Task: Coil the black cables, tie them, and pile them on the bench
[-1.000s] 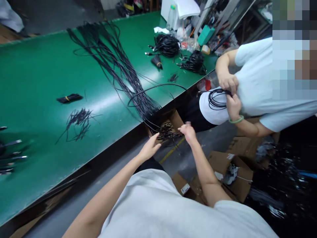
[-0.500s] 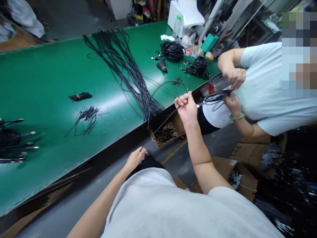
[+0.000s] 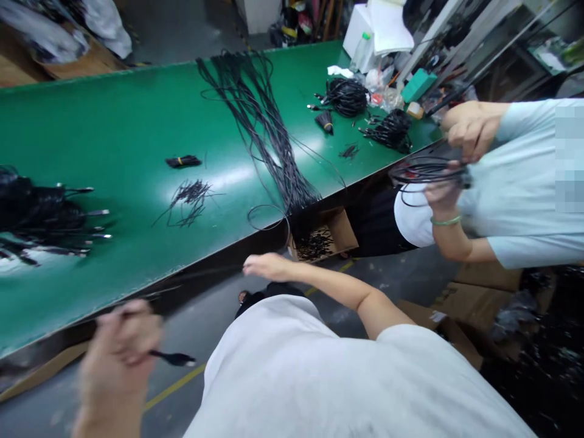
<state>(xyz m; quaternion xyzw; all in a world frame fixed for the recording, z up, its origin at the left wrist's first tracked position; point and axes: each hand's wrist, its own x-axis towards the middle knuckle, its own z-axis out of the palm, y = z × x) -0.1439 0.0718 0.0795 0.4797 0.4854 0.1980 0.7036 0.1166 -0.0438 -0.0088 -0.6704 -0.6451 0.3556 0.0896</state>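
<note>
My left hand (image 3: 125,337), smeared by motion at the lower left, is closed on a black cable; its plug end (image 3: 176,358) sticks out to the right. Beside the bench's front edge, my right hand (image 3: 269,267) is closed with the fingers pinched on the cable. Between both hands the cable shows only as a faint blurred line. A thin cable loop (image 3: 269,210) curves over the bench edge above my right hand. Behind it, a long bundle of loose black cables (image 3: 278,146) lies across the green bench (image 3: 114,134).
A co-worker's hands (image 3: 449,188) hold a coiled black cable at the right. Coiled cables (image 3: 349,97), a pile of short ties (image 3: 191,194), a banded bundle (image 3: 183,161) and plugged cables (image 3: 41,213) lie on the bench. An open cardboard box (image 3: 344,234) stands below the edge.
My left hand has swung left and toward the camera with the plug end. My right hand has come down and left from the co-worker's side. The view has shifted left.
</note>
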